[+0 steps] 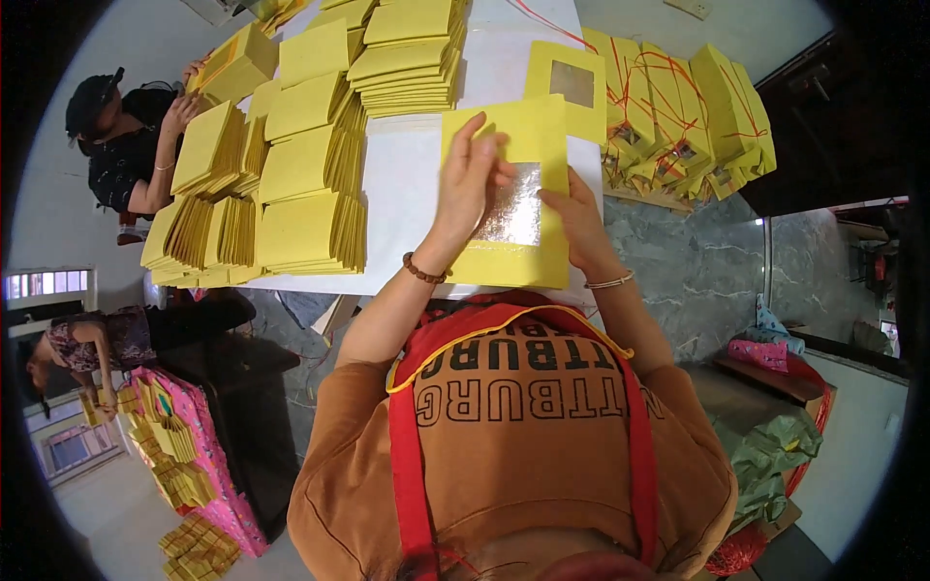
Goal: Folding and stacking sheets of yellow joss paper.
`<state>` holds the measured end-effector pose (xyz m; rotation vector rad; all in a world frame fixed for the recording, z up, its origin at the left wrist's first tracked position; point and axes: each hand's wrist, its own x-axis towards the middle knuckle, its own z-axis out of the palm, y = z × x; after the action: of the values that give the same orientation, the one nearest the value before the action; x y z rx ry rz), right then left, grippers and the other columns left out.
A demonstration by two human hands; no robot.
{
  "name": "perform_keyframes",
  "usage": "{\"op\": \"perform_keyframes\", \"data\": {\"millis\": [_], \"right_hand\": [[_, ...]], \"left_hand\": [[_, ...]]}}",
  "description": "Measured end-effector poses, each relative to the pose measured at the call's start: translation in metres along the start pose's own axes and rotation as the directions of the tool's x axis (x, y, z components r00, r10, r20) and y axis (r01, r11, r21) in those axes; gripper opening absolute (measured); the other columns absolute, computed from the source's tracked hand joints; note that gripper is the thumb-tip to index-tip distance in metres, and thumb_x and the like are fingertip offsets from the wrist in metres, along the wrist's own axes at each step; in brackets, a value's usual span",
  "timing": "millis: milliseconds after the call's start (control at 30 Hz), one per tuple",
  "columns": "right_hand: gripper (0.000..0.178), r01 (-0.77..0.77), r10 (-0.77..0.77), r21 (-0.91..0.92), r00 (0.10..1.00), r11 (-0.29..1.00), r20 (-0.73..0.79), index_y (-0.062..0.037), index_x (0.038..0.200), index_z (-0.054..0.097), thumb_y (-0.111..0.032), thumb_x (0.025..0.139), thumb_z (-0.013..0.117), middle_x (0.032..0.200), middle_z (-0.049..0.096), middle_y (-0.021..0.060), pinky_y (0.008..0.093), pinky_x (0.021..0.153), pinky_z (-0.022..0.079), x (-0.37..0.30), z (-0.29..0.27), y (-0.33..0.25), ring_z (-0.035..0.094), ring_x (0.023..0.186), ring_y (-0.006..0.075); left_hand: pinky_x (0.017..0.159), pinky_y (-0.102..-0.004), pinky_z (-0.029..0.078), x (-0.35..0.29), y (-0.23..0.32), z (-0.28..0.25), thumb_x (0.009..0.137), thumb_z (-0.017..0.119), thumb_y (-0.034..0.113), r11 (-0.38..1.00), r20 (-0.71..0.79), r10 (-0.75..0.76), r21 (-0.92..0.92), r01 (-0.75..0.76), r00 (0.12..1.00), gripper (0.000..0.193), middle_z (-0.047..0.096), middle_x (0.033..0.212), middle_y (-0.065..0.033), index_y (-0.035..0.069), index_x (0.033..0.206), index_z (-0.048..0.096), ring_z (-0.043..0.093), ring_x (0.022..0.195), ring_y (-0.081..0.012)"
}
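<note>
A flat yellow paper bag [504,266] with a shiny clear-looking window lies at the near edge of the white table, in front of my body. My right hand [583,221] grips its right edge, thumb on the front face and the other fingers behind it. Over the left side of the window is my left hand [465,189], its fingers loosely bent and apart; whether the fingertips touch the bag I cannot tell. Just beyond sits another yellow piece with a window [572,82], partly covered by the bag.
Stacks of folded yellow paper [310,232] fill the table's left side. At right stand yellow bags with red cords [668,107]. The white tabletop [402,184] shows between. One person [131,145] handles yellow stacks at far left; another [87,349] bends over a pink-covered table [218,455].
</note>
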<state>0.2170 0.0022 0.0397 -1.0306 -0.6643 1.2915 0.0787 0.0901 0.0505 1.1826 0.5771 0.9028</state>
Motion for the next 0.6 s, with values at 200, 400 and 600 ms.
{"op": "perform_keyframes", "data": {"millis": [200, 400, 600], "right_hand": [[0.030, 0.095, -0.092, 0.095, 0.995, 0.991, -0.030, -0.0042, 0.109, 0.051, -0.001, 0.079, 0.057, 0.096, 0.058, 0.0015, 0.0229, 0.074, 0.045, -0.004, 0.000, -0.040, 0.055, 0.083, 0.0088], [0.033, 0.236, -0.228, -0.028, 0.959, 0.971, 0.166, -0.0027, 0.106, 0.052, -0.004, 0.075, 0.064, 0.095, 0.058, 0.0019, 0.0243, 0.076, 0.045, -0.003, -0.004, -0.049, 0.055, 0.085, 0.0089], [0.038, 0.294, -0.278, -0.106, 0.950, 0.950, 0.144, -0.0020, 0.108, 0.052, -0.007, 0.074, 0.067, 0.099, 0.058, 0.0035, 0.0269, 0.077, 0.045, -0.009, -0.009, -0.025, 0.054, 0.089, 0.0108]], "left_hand": [[0.087, -0.0276, 0.040, 0.005, 0.035, -0.035, 0.081, 0.061, 0.010, 0.994, -0.208, 0.036, -0.097, -0.057, 0.977, 0.052, 0.052, 0.113, -0.0050, 0.003, 0.127, 0.036, 0.049, 0.101, -0.0130], [0.079, -0.0250, 0.043, -0.008, 0.041, -0.033, 0.075, 0.069, 0.010, 0.994, 0.079, 0.076, 0.072, -0.082, 0.994, 0.038, 0.058, 0.099, -0.0030, 0.003, 0.109, 0.053, 0.053, 0.089, -0.0090], [0.065, -0.0222, 0.045, -0.022, 0.029, -0.023, 0.079, 0.066, 0.013, 0.954, 0.066, 0.047, 0.292, -0.064, 0.997, 0.023, 0.061, 0.082, -0.0003, 0.000, 0.097, 0.059, 0.053, 0.071, -0.0074]]}}
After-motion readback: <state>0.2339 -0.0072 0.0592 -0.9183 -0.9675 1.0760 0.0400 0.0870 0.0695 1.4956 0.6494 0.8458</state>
